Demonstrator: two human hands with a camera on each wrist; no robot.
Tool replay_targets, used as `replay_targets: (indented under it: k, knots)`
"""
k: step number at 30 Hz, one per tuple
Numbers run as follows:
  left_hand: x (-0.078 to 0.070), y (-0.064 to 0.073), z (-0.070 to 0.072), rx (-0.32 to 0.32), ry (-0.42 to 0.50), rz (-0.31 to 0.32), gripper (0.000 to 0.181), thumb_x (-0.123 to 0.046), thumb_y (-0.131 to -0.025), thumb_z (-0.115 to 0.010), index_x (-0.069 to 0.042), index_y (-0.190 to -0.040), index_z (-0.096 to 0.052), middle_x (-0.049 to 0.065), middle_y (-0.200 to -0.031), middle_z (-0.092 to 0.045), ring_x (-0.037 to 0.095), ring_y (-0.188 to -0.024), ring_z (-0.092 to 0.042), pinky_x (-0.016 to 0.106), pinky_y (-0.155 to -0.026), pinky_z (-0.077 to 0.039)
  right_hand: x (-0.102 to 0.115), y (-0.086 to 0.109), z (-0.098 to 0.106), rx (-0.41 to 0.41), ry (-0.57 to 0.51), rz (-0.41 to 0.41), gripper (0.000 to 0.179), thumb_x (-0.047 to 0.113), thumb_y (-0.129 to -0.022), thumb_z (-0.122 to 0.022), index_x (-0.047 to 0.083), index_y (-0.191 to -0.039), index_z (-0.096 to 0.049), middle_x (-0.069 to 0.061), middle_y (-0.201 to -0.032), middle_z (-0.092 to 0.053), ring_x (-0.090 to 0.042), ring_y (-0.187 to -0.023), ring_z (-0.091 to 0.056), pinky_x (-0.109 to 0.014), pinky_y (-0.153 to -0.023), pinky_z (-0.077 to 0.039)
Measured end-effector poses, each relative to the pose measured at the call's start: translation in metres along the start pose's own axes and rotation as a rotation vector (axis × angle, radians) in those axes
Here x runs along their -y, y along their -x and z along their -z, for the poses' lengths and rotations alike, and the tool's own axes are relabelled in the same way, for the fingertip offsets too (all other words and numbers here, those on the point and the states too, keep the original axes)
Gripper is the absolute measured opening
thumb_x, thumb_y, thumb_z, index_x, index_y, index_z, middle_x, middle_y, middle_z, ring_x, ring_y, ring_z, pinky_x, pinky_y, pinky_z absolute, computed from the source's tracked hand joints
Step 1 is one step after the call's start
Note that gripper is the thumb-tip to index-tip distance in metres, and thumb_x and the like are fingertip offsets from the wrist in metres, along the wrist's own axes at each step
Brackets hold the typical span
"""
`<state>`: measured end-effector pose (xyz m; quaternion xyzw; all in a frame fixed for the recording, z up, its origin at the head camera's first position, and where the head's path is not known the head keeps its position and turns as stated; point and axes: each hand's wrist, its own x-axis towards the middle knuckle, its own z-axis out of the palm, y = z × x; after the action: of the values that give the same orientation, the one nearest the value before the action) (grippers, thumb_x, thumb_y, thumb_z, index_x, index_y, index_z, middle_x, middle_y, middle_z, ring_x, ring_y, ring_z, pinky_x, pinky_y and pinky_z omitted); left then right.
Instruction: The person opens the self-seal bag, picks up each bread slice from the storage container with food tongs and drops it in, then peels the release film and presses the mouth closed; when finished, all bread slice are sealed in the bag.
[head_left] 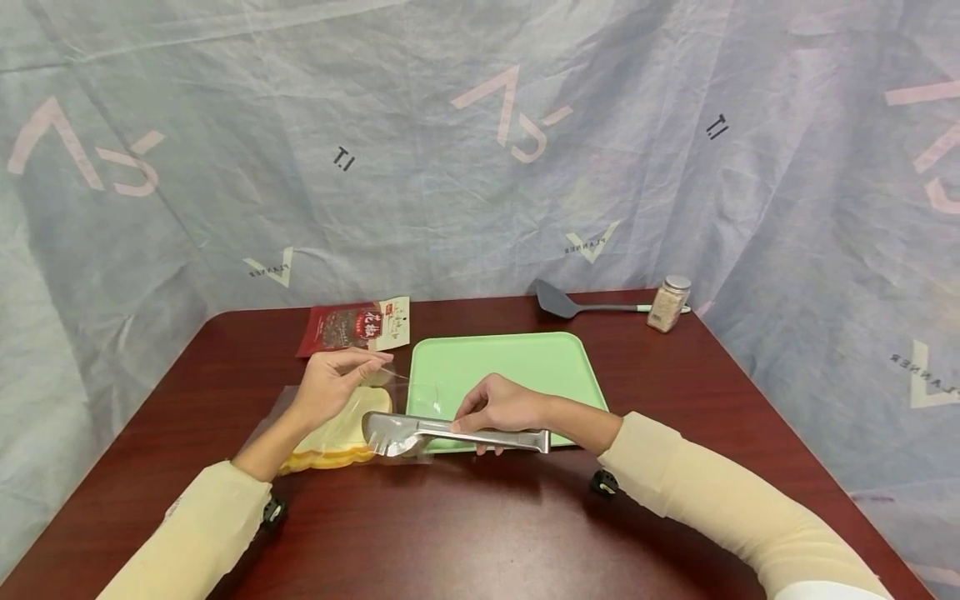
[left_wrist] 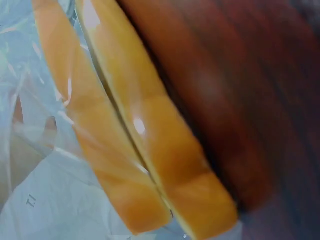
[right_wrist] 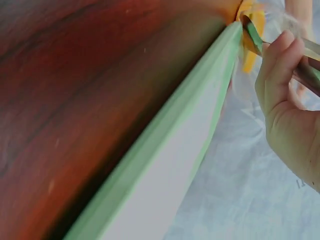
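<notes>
Metal tongs (head_left: pixel 435 427) lie gripped in the fingers (head_left: pixel 473 397) of the right hand (head_left: pixel 504 406).

Grey printed cloth (head_left: pixel 420 208) is hanging behind | dark red-brown table (head_left: pixel 480 500) is standing before it | light (head_left: pixel 495 546) is gleaming on its top

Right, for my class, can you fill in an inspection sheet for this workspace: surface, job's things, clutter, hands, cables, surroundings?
Surface: glossy red-brown table.
Job's things: bread slices in a clear bag; metal tongs, head at the bag; green tray.
Clutter: red-and-cream packet, grey spatula and lidded jar toward the far edge.
Hands: left hand pinches the bag; right hand grips the tongs.
Cables: nothing seen.
Surroundings: grey printed cloth behind and at both sides.
</notes>
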<state>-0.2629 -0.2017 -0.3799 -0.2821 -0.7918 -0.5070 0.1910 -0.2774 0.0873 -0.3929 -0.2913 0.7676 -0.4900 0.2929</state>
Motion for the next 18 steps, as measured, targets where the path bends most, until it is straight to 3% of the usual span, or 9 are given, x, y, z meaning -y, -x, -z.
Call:
replay_targets:
  k: [3,7,10,14,16,18]
  knots:
    - [0.001,0.000,0.000,-0.002,-0.025,0.007,0.013,0.008,-0.091,-0.065,0.010,-0.099,-0.074,0.022,-0.098,-0.073,-0.002,-0.099,-0.065,0.013,-0.078,-0.050,0.001,0.010,0.007,-0.002,-0.013,-0.004,0.019,0.017,-0.089,-0.074,0.003,-0.102,-0.075,-0.031,-0.085,-0.069,-0.024,-0.055,-0.067,-0.035,-0.049,-0.055]
    - [0.001,0.000,0.007,-0.008,-0.074,0.002,0.013,0.008,-0.091,-0.066,0.008,-0.099,-0.075,0.021,-0.097,-0.074,0.000,-0.097,-0.066,0.015,-0.072,-0.050,0.005,0.022,0.019,-0.023,-0.008,0.004,0.030,0.018,-0.088,-0.076,0.001,-0.112,-0.071,-0.028,-0.087,-0.071,-0.035,-0.062,-0.069,-0.035,-0.055,-0.056]
    - [0.001,0.001,0.013,-0.005,-0.102,-0.008,0.013,0.006,-0.091,-0.066,0.006,-0.100,-0.075,0.019,-0.097,-0.074,0.007,-0.093,-0.069,0.017,-0.069,-0.050,0.007,0.033,0.029,-0.028,0.039,0.022,0.036,0.021,-0.087,-0.077,0.004,-0.117,-0.070,-0.018,-0.086,-0.073,-0.038,-0.079,-0.071,-0.033,-0.070,-0.056]
    - [0.000,0.000,0.020,0.001,-0.104,-0.003,0.013,0.005,-0.092,-0.066,0.005,-0.101,-0.076,0.018,-0.098,-0.074,0.007,-0.089,-0.069,0.016,-0.068,-0.050,0.004,0.050,0.041,-0.030,0.120,0.061,0.040,0.023,-0.086,-0.078,0.006,-0.121,-0.068,-0.008,-0.088,-0.074,-0.028,-0.097,-0.068,-0.037,-0.087,-0.052]
    - [-0.001,0.000,0.023,0.000,-0.094,0.002,0.014,0.005,-0.092,-0.065,0.005,-0.102,-0.075,0.018,-0.095,-0.074,0.002,-0.079,-0.065,0.016,-0.062,-0.048,0.001,0.059,0.046,-0.036,0.136,0.078,0.041,0.023,-0.086,-0.078,0.005,-0.122,-0.068,-0.007,-0.089,-0.074,-0.024,-0.098,-0.068,-0.038,-0.088,-0.051]
    - [-0.001,0.001,0.026,0.001,-0.086,0.006,0.014,0.006,-0.093,-0.064,0.005,-0.102,-0.075,0.019,-0.093,-0.074,-0.001,-0.067,-0.057,0.017,-0.056,-0.044,-0.003,0.067,0.049,-0.029,0.105,0.083,0.042,0.020,-0.087,-0.077,0.002,-0.124,-0.066,-0.009,-0.090,-0.074,-0.026,-0.088,-0.070,-0.039,-0.083,-0.054]
